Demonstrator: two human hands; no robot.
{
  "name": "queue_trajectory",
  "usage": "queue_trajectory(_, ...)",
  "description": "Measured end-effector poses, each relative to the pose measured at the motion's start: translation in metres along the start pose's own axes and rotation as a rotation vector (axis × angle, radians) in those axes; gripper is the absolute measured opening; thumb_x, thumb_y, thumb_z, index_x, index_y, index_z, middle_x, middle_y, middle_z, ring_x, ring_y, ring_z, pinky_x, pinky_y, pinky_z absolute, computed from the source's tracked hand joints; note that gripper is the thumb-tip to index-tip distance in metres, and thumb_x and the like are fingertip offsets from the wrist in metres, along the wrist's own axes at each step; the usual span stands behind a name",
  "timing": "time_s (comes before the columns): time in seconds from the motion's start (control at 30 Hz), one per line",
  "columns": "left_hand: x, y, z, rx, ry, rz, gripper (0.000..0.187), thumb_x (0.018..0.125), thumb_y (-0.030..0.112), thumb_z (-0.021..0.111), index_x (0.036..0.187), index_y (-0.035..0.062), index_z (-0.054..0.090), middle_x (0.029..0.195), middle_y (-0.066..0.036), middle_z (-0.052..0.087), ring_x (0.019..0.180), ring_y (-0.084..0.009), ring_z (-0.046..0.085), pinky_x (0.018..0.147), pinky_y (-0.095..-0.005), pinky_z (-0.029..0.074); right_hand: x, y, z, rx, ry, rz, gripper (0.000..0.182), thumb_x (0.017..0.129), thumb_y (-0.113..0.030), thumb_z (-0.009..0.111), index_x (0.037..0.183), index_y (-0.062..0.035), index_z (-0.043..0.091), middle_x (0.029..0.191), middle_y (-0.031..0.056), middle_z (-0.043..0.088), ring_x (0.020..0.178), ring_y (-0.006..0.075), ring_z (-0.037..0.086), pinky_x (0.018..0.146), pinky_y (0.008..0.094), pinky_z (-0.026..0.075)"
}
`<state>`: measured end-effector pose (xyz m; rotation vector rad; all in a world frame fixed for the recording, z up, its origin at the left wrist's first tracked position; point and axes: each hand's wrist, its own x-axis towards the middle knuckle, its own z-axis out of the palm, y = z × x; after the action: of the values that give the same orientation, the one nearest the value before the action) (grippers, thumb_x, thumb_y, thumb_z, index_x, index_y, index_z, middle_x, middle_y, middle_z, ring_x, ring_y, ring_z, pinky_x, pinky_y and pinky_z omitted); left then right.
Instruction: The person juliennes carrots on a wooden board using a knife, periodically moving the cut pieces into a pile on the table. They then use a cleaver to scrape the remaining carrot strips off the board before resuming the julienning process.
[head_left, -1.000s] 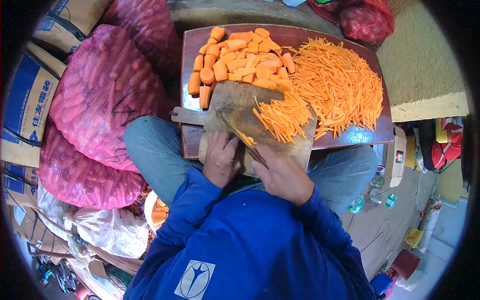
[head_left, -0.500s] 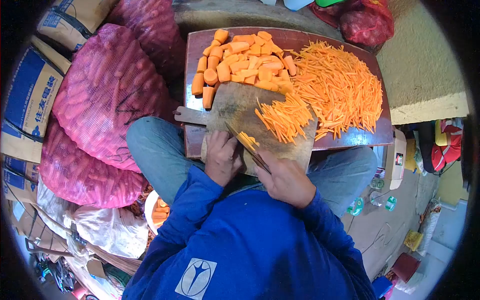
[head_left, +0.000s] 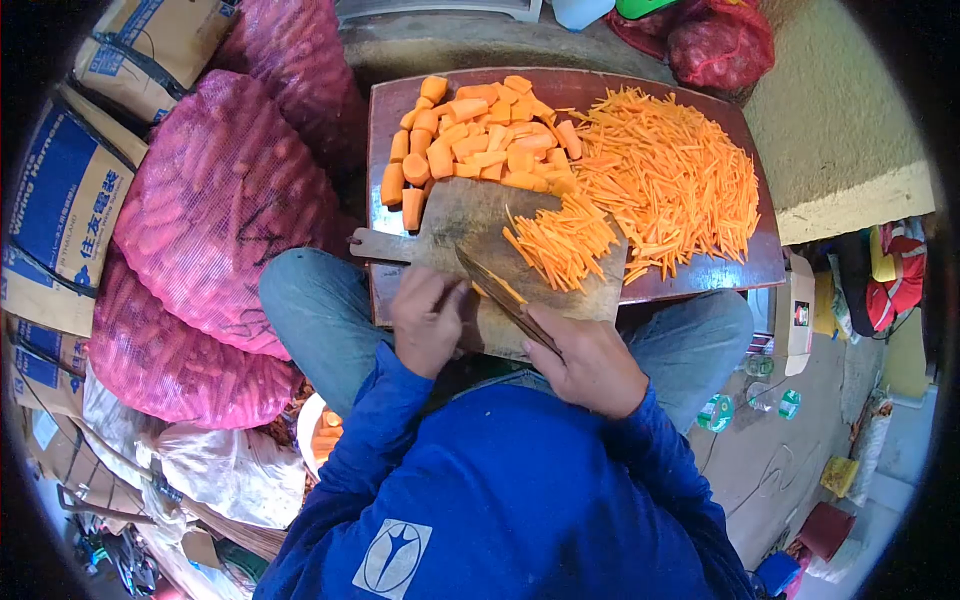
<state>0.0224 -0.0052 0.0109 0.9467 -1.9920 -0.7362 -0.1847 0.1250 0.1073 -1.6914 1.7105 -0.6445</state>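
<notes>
My right hand [head_left: 585,362] is closed round the handle of a kitchen knife [head_left: 492,283], whose blade slants up and left over a worn wooden cutting board [head_left: 470,215]. My left hand [head_left: 428,318] lies on the board's near left part, left of the blade, with its fingers curled in. A bit of orange shows between those fingers and the blade; what the fingers hold is hidden. On the board's right half is a small heap of carrot sticks [head_left: 563,240]. Peeled carrot chunks [head_left: 480,130] lie behind the board, and a large pile of carrot sticks [head_left: 675,180] sits at the right.
The board overlaps a dark red tabletop [head_left: 745,262] in front of my knees. Pink mesh sacks of carrots [head_left: 225,200] are stacked at left, near a white container [head_left: 310,432] with carrot pieces. Boxes [head_left: 60,200] stand farther left; a red mesh bag [head_left: 715,50] lies at the back.
The whole view has shifted slightly. The cut pieces beside the blade have mostly gone from sight, with only a thin orange sliver showing. The right hand still grips the knife.
</notes>
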Motion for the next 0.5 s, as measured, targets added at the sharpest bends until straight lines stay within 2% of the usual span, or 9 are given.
queue_trajectory(0.03, 0.007, 0.006, -0.007, -0.041, 0.060, -0.087, 0.017, 0.083, 0.003, 0.082, 0.099, 0.0000, 0.076, 0.098, -0.014, 0.071, 0.094, -0.0335, 0.066, 0.085, -0.0434, 0.052, -0.003, 0.002, 0.001, 0.002, 0.004, 0.001, 0.040, 0.100, -0.021, 0.070, 0.134, -0.0018, 0.062, 0.097, 0.0275, 0.074, 0.086, 0.0498, 0.072, 0.074, 0.0558, 0.058)
queue_trajectory(0.13, 0.032, 0.019, -0.022, -0.128, 0.103, -0.047, 0.018, 0.086, 0.001, 0.082, 0.104, -0.0003, 0.078, 0.101, -0.015, 0.073, 0.094, -0.0290, 0.069, 0.086, -0.0361, 0.053, -0.012, 0.006, 0.005, -0.190, 0.017, -0.098, 0.042, 0.100, -0.022, 0.070, 0.136, -0.0030, 0.059, 0.097, 0.0245, 0.074, 0.084, 0.0474, 0.072, 0.072, 0.0540, 0.058)
queue_trajectory(0.17, 0.037, 0.019, -0.026, -0.078, -0.018, -0.036, 0.031, 0.082, 0.008, 0.087, 0.110, 0.0021, 0.079, 0.108, -0.014, 0.071, 0.102, -0.0309, 0.067, 0.093, -0.0391, 0.052, -0.013, 0.005, 0.006, -0.271, -0.010, -0.107, 0.044, 0.100, -0.023, 0.070, 0.137, -0.0039, 0.058, 0.094, 0.0220, 0.072, 0.081, 0.0451, 0.072, 0.069, 0.0532, 0.058)
queue_trajectory(0.2, 0.044, 0.025, -0.027, -0.074, -0.020, -0.035, 0.031, 0.082, 0.008, 0.087, 0.110, 0.0021, 0.079, 0.108, -0.014, 0.071, 0.102, -0.0309, 0.067, 0.093, -0.0391, 0.052, -0.015, 0.003, 0.008, -0.351, -0.038, -0.117, 0.045, 0.100, -0.024, 0.071, 0.138, -0.0049, 0.056, 0.090, 0.0196, 0.071, 0.079, 0.0428, 0.072, 0.067, 0.0523, 0.057)
queue_trajectory(0.27, 0.058, 0.037, -0.024, 0.101, -0.323, 0.197, 0.050, 0.075, 0.018, 0.093, 0.121, 0.0061, 0.077, 0.119, -0.013, 0.068, 0.115, -0.0331, 0.062, 0.103, -0.0428, 0.047, -0.018, 0.000, 0.012, -0.406, -0.031, -0.136, 0.045, 0.100, -0.025, 0.071, 0.138, -0.0049, 0.056, 0.087, 0.0172, 0.069, 0.075, 0.0403, 0.071, 0.065, 0.0516, 0.057)
queue_trajectory(0.3, 0.059, 0.026, -0.016, 0.086, -0.438, 0.137, 0.065, 0.069, 0.028, 0.096, 0.129, 0.0107, 0.074, 0.125, -0.011, 0.066, 0.125, -0.0352, 0.055, 0.110, -0.0477, 0.040, -0.018, -0.001, 0.012, -0.466, -0.024, -0.152, 0.045, 0.100, -0.026, 0.071, 0.137, -0.0050, 0.055, 0.083, 0.0147, 0.068, 0.072, 0.0378, 0.071, 0.063, 0.0510, 0.056)
queue_trajectory(0.33, 0.064, 0.024, -0.011, 0.089, -0.441, 0.144, 0.065, 0.069, 0.028, 0.096, 0.129, 0.0107, 0.074, 0.125, -0.011, 0.066, 0.125, -0.0352, 0.055, 0.110, -0.0477, 0.040, -0.019, -0.001, 0.012, -0.465, -0.016, -0.150, 0.045, 0.100, -0.026, 0.071, 0.137, -0.0050, 0.055, 0.083, 0.0147, 0.068, 0.072, 0.0378, 0.071, 0.063, 0.0510, 0.056)
queue_trajectory(0.4, 0.076, 0.022, -0.001, 0.247, -0.498, 0.126, 0.067, 0.069, 0.031, 0.096, 0.129, 0.0129, 0.074, 0.125, -0.010, 0.065, 0.126, -0.0352, 0.054, 0.108, -0.0492, 0.038, -0.020, -0.001, 0.009, -0.564, 0.034, -0.269, 0.034, 0.100, -0.019, 0.062, 0.127, 0.0003, 0.061, 0.078, 0.0102, 0.069, 0.064, 0.0287, 0.072, 0.056, 0.0436, 0.059)
queue_trajectory(0.5, 0.085, 0.011, 0.009, 0.331, -0.499, 0.202, 0.071, 0.068, 0.041, 0.096, 0.130, 0.0135, 0.074, 0.125, -0.010, 0.064, 0.126, -0.0347, 0.053, 0.103, -0.0511, 0.035, -0.023, -0.004, 0.010, -0.571, 0.023, -0.280, 0.035, 0.097, -0.017, 0.061, 0.126, 0.0016, 0.061, 0.077, 0.0099, 0.068, 0.063, 0.0283, 0.072, 0.056, 0.0432, 0.059)
